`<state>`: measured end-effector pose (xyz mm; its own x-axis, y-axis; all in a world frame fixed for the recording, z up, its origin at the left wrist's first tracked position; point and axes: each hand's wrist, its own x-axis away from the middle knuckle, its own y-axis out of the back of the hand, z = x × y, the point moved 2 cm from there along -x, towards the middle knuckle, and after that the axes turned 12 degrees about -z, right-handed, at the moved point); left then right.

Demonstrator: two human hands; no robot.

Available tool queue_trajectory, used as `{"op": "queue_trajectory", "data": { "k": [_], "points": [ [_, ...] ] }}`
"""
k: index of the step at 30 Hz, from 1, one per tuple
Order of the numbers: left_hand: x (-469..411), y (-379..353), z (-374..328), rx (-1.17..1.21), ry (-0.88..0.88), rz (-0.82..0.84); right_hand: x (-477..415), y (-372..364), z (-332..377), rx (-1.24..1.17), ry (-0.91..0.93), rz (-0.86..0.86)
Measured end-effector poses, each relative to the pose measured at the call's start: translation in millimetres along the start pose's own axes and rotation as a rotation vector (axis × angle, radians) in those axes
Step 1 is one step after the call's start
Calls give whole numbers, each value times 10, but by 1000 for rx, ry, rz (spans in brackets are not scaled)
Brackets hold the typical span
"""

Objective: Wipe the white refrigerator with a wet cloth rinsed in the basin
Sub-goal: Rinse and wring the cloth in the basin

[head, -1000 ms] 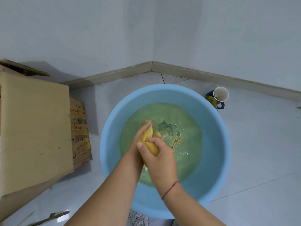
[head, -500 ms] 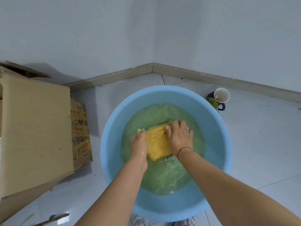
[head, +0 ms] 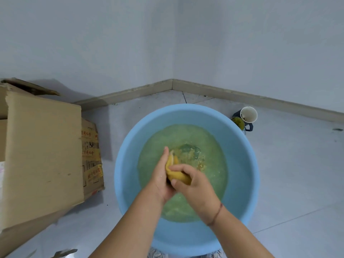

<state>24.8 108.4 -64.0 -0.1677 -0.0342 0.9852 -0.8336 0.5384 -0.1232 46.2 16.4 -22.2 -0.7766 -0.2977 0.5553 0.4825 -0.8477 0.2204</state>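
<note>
A large light-blue basin (head: 243, 157) stands on the floor in front of me, holding greenish water (head: 210, 146). Over its middle, both my hands squeeze a bunched yellow cloth (head: 176, 174). My left hand (head: 160, 175) presses the cloth from the left, fingers pointing away from me. My right hand (head: 193, 185) wraps around it from the right; a thin red string circles that wrist. Most of the cloth is hidden between my palms. The white refrigerator is not in view.
A big cardboard box (head: 41, 157) with taped labels stands on the floor close to the basin's left. A white cup (head: 248, 114) and a dark mug (head: 242, 123) sit beyond the basin's right rim. Two walls meet in a corner behind.
Half a second ago the cloth lay spread flat in the water under both hands. Now it is gathered up and squeezed between my palms above the water.
</note>
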Motion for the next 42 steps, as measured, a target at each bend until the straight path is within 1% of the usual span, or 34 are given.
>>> {"op": "queue_trajectory", "data": {
  "k": [1,2,3,6,8,9,10,12,13,14,16,18,20,21,24,27,30,33,36,39,42],
  "points": [
    [25,-6,-12,-9,-21,17,100,73,89,-74,38,43],
    [95,-35,-37,-34,-28,23,137,151,147,-154,53,52],
    [117,-45,-27,-61,-40,7,113,231,150,-218,55,16],
    [235,-122,30,-35,-31,-57,-96,415,37,-404,-31,-247],
    [327,-172,65,-54,10,-68,-223,398,-61,-541,-123,-331],
    [351,-181,70,-79,27,-59,-274,368,-107,-593,-177,-324],
    [383,-191,73,-79,57,-40,-300,330,-147,-645,-250,-282],
    [412,-191,72,-82,96,6,-312,259,-162,-725,-373,-95],
    [404,-179,74,-118,94,25,-314,235,-145,-717,-399,-5],
    [428,-171,75,-179,93,33,-320,232,-129,-665,-399,63],
    [431,-150,85,-322,78,57,-359,248,-81,-507,-332,157],
    [391,-130,107,-317,76,129,-380,274,-14,-386,-267,201],
    [355,-121,125,-247,72,189,-395,300,18,-353,-229,220],
    [340,-113,130,-263,53,204,-402,307,36,-356,-212,229],
    [359,-115,126,-461,-23,208,-417,294,68,-328,-184,257],
    [339,-115,124,-678,-107,159,-429,245,38,-239,-219,228],
    [332,-135,157,-850,-217,67,-444,160,-28,-175,-254,182],
    [319,-172,206,-907,-310,-14,-482,106,-72,-50,-270,55],
    [310,-245,233,-992,-364,-73,-541,61,-129,71,-289,-47],
    [281,-294,274,-1031,-375,-136,-580,13,-155,205,-305,-82],
    [243,-267,298,-1065,-430,-224,-563,2,-124,353,-292,-72]
  ]
}}
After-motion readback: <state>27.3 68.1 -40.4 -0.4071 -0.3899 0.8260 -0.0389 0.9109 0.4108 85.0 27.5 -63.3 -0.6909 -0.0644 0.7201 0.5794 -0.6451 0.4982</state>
